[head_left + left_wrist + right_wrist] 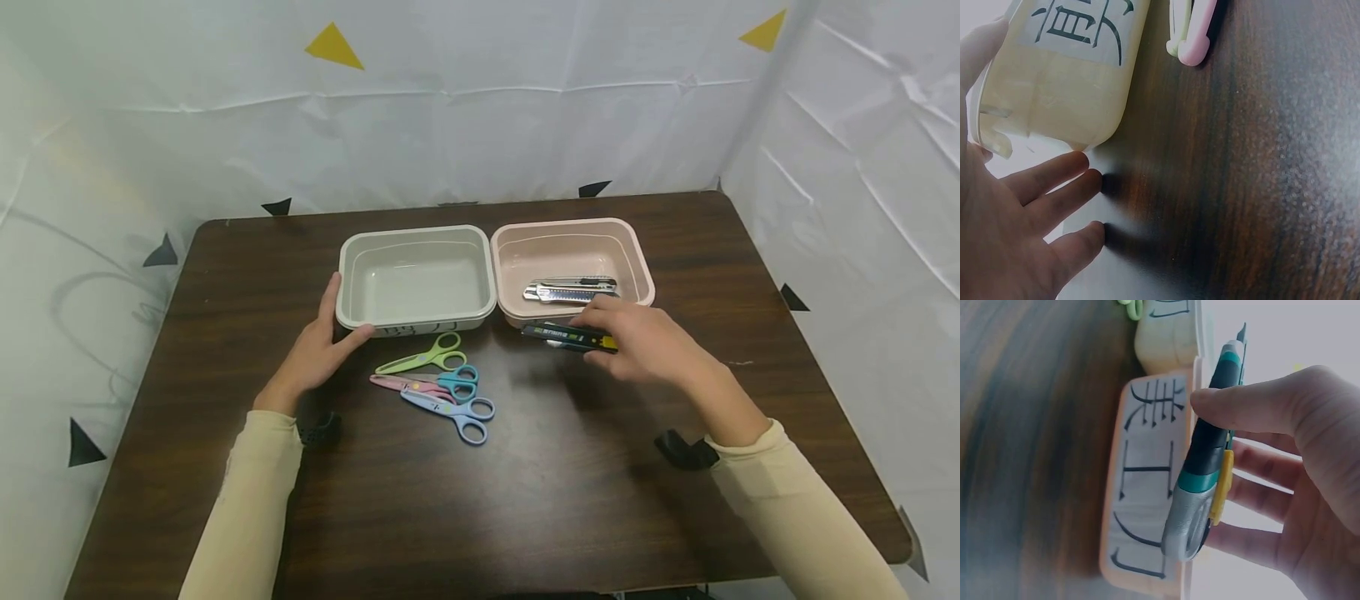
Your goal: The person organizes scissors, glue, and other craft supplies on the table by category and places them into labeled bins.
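My right hand (648, 343) pinches a black utility knife (558, 334) with a yellow end in front of the pink bin (637, 265). In the right wrist view, a utility knife with a silver, black and teal body (1205, 450) lies under the thumb, with a yellow-trimmed one (1222, 487) close behind it. Metal utility knives (573, 290) lie in the pink bin. At the left front corner of the pale grey-green bin (416, 323), my left hand (311, 358) rests with fingers fairly straight, thumb along the front rim. The lower fingers (1066, 194) reach below the bin's corner.
Several pairs of scissors overlap on the dark wooden table (525, 500) before the grey-green bin: green scissors (420, 360), teal-handled scissors (463, 377), pink scissors (393, 383) and blue scissors (442, 406). The two bins stand side by side. White sheeting (480, 142) surrounds the table's back and sides.
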### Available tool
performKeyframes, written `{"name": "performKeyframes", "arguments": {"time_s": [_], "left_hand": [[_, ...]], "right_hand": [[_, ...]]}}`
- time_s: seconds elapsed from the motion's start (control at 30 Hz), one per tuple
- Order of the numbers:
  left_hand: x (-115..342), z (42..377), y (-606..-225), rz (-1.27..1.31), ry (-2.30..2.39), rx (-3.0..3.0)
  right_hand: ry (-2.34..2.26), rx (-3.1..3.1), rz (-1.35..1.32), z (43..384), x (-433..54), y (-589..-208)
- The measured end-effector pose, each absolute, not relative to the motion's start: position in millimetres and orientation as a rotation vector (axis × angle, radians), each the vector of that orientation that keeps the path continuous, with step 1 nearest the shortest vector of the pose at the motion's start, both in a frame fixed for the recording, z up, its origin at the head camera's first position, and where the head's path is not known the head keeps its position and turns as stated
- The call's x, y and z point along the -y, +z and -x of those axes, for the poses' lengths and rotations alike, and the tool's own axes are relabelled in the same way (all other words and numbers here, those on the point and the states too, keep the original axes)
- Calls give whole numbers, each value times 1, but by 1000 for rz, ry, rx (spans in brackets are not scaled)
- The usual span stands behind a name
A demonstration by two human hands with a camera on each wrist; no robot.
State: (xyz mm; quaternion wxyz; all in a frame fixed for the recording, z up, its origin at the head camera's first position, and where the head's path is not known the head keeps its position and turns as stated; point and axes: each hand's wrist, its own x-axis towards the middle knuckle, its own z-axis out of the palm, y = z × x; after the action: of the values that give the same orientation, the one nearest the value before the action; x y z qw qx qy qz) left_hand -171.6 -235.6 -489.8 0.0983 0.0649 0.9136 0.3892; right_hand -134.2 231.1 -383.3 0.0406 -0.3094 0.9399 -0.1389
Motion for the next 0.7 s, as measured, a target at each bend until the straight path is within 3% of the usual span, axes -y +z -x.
{"name": "performKeyframes", "arguments": {"time_s": [0.7], "left_hand": [[235, 170, -488, -186, 1155, -2695]], "right_hand": [[-491, -2966, 717, 184, -231, -374]]}}
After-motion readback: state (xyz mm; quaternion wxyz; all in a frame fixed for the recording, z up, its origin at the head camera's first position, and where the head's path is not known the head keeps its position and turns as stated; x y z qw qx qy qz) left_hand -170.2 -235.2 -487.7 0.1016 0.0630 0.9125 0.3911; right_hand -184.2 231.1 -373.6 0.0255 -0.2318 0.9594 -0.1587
